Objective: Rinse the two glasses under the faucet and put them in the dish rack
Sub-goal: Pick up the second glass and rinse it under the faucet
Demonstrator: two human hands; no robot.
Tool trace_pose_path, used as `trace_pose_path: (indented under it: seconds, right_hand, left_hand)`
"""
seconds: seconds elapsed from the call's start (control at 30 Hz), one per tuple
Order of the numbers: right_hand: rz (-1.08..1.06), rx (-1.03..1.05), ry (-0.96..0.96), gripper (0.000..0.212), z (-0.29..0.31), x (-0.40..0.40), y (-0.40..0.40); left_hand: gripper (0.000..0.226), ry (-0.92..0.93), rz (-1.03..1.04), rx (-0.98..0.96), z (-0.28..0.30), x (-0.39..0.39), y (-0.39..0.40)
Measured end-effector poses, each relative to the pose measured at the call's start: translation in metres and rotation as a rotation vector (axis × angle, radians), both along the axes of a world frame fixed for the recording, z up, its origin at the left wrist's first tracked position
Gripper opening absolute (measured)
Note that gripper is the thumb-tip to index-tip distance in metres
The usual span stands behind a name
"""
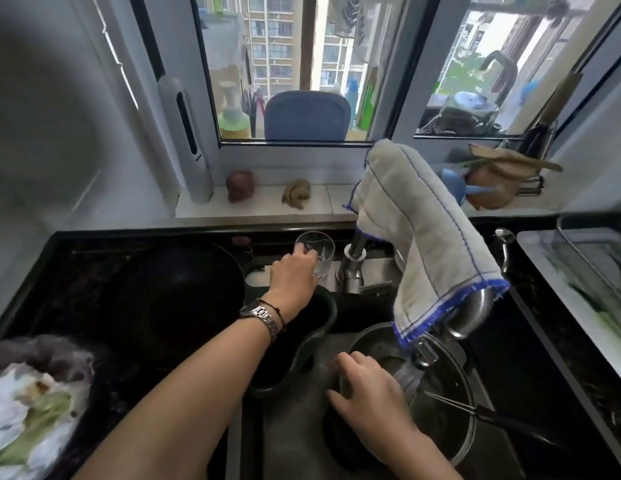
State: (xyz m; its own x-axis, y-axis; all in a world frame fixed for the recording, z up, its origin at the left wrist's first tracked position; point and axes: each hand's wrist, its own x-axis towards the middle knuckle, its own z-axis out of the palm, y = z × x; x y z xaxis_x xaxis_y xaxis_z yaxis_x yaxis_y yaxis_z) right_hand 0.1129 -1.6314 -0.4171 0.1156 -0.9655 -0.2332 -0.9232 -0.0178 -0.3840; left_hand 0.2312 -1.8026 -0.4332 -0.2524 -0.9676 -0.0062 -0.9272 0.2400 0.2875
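- Where the sink's back ledge meets the bench, upright glass (317, 252), mouth up, long axis vertical, tilted slightly back; just left of the faucet base.
- Wrapped around that glass from the near side: left hand (295, 271), fingers curled on the wall; watch (262, 317) on the wrist.
- Lower right, in the sink (295, 427): right hand (369, 393), fingers bent, closed around something dark and partly clear beneath the spout; cannot tell for sure whether a second glass, nor which way it points.
- Running from the faucet (470, 315) spout, a short stream of water (408, 374), landing just beside the right hand.
- Draped over the faucet's arch: grey cloth (427, 230) with blue stitched edge.
- Under the stream: pot (440, 420) with a long dark handle reaching right.
- Between the arms: dark green bowl (302, 344); left of it, a black pan (194, 289) on the dark bench (94, 271).
- Bottom left: crumpled paper and scraps (28, 403).
- Far right: steel tray (579, 271) on the bench.
- On the white sill (264, 206): an onion (239, 185), a knob of ginger (297, 194), a tall white dispenser (184, 140).
- Behind: window (295, 64) facing apartment blocks, with a blue lid (307, 116) and bottles against the pane.
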Motion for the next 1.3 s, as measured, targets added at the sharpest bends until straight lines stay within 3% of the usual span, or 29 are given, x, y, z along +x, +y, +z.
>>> trace_pose_path:
  seconds: [0.5, 0.87, 1.17, 1.3]
  right_hand:
    - [-0.012, 0.050, -0.024, 0.029, -0.005, 0.006, -0.003]
    - [0.012, 0.065, -0.123, 0.026, -0.008, 0.015, 0.014]
    - [-0.241, 0.088, -0.368, 0.081, -0.016, -0.001, 0.052]
    - [-0.289, 0.083, -0.454, 0.094, -0.024, -0.016, 0.066]
  left_hand:
    - [0.014, 0.162, -0.009, -0.045, -0.020, 0.001, -0.017]
    - [0.012, 0.315, 0.031, -0.125, 0.027, 0.032, 0.049]
    - [0.020, 0.313, 0.030, -0.018, 0.046, 0.035, 0.153]
    - [0.019, 0.285, 0.021, 0.022, 0.033, 0.019, 0.192]
